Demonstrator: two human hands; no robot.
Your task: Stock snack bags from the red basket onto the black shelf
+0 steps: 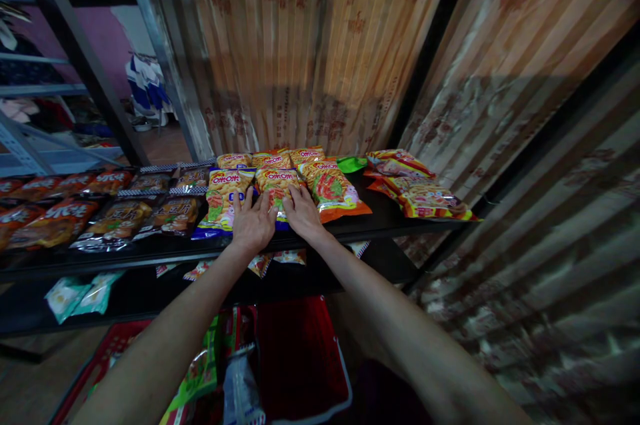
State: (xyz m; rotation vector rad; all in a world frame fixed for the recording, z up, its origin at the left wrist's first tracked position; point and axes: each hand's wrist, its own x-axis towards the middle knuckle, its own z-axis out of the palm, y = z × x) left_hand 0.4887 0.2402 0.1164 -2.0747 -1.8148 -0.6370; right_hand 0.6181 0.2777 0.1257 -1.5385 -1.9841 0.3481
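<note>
Both of my hands rest on snack bags in the front row of a black shelf (360,228). My left hand (254,222) lies with fingers spread across the gap between a blue-edged snack bag (220,202) and the middle snack bag (276,180). My right hand (303,212) has its fingers stretched over the right side of that middle bag, by an orange-edged snack bag (334,192). Neither hand is wrapped round a bag. Behind these stand more yellow snack bags (270,160), partly hidden by the front row.
Dark snack packets (117,218) line the shelf's left. Red-and-yellow bags (423,192) lie at the right beside a green packet (351,164). On the lower shelf are teal packets (83,295). Below stands a red basket (305,358) beside packaged goods (243,378). A corrugated sheet (300,72) backs the shelf.
</note>
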